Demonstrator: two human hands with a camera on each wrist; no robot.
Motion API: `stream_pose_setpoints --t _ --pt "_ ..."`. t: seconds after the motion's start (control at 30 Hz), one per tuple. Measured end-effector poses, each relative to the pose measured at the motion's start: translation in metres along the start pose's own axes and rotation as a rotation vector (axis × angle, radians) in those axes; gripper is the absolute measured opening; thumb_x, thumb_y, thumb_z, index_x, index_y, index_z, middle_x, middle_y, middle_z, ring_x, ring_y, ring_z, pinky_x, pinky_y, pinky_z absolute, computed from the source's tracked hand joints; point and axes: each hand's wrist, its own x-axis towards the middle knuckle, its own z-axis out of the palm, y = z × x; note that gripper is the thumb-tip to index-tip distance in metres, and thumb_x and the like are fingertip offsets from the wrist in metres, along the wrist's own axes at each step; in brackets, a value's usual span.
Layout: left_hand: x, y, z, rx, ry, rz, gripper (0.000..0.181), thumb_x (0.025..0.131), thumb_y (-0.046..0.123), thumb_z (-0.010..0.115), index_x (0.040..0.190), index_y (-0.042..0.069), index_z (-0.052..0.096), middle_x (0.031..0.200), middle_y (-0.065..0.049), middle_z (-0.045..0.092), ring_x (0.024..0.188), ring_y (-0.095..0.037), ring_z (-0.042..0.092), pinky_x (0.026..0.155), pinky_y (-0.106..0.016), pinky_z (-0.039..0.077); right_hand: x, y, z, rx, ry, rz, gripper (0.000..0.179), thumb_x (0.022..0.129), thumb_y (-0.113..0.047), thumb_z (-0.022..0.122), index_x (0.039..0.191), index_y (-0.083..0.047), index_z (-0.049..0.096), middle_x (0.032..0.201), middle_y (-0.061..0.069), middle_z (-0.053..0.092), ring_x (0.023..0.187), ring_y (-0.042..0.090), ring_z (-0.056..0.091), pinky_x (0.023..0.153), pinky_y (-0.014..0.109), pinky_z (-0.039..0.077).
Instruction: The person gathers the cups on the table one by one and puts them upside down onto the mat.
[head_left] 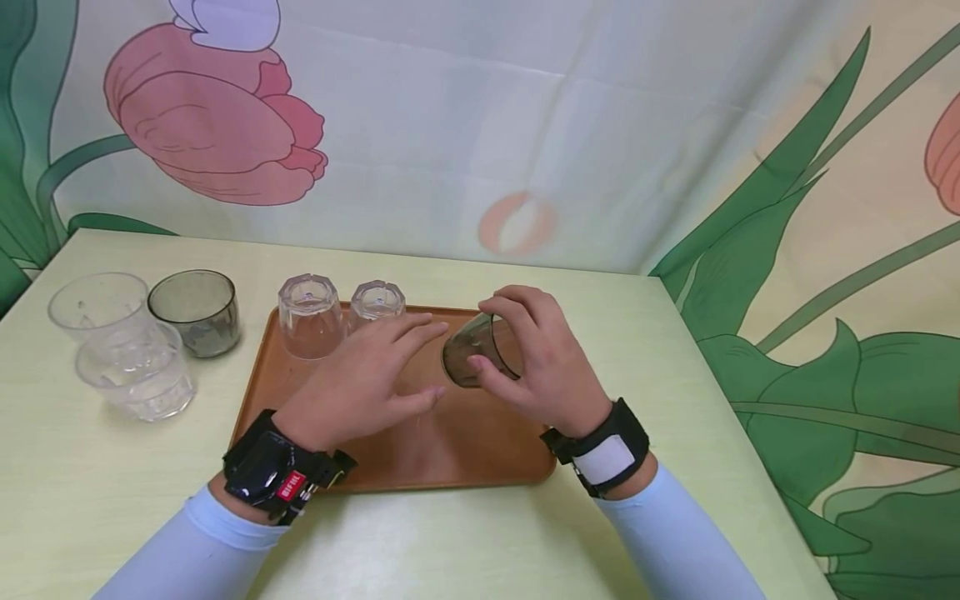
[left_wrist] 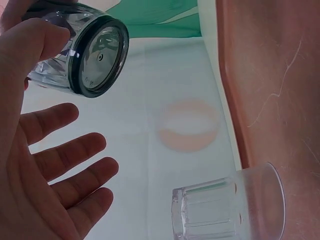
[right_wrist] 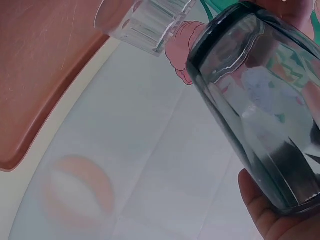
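Observation:
My right hand [head_left: 543, 362] grips a smoky grey drinking glass [head_left: 474, 346] between thumb and fingers above the tray. The glass is tilted on its side, its thick base turned toward my left hand [head_left: 367, 379]. That hand hovers over the tray with fingers extended, apart from the glass and holding nothing. In the left wrist view, the round base of the smoky glass [left_wrist: 100, 57] faces the camera. Two clear glasses stand upside down at the back left of the brown tray [head_left: 450, 450]: a left one [head_left: 309, 321] and a right one [head_left: 377, 302], partly hidden by my left hand.
Left of the tray, on the pale table [head_left: 420, 550], stand another smoky glass [head_left: 198, 312], rim up, and two clear glasses, a rear one [head_left: 93, 304] and a front one [head_left: 142, 379], overlapping in view. A printed curtain [head_left: 450, 125] hangs behind the table.

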Motion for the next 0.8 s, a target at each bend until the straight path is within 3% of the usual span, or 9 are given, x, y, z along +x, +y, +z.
stream_pose_setpoints --t 0.47,0.8 --pt "-0.0011 0.0021 -0.0002 -0.004 -0.003 0.012 0.075 0.089 0.05 0.069 0.148 0.011 0.044 0.142 -0.005 0.054 0.13 -0.023 0.053 0.108 -0.045 0.047 0.003 -0.0053 0.0047 0.035 0.012 0.013 0.056 0.098 -0.052 0.048 0.127 -0.004 0.054 0.123 0.017 0.054 0.118 0.03 0.051 0.103 0.043 0.045" --pt "0.0004 0.0021 0.0004 -0.068 0.003 0.019 0.079 0.087 0.049 0.071 0.15 0.013 0.039 0.132 0.003 0.057 0.12 -0.012 0.054 0.102 -0.037 0.05 0.0034 -0.009 0.0061 0.12 0.017 0.061 0.06 0.101 -0.054 0.043 0.13 -0.002 0.048 0.123 0.018 0.05 0.117 0.029 0.05 0.101 0.043 0.044"
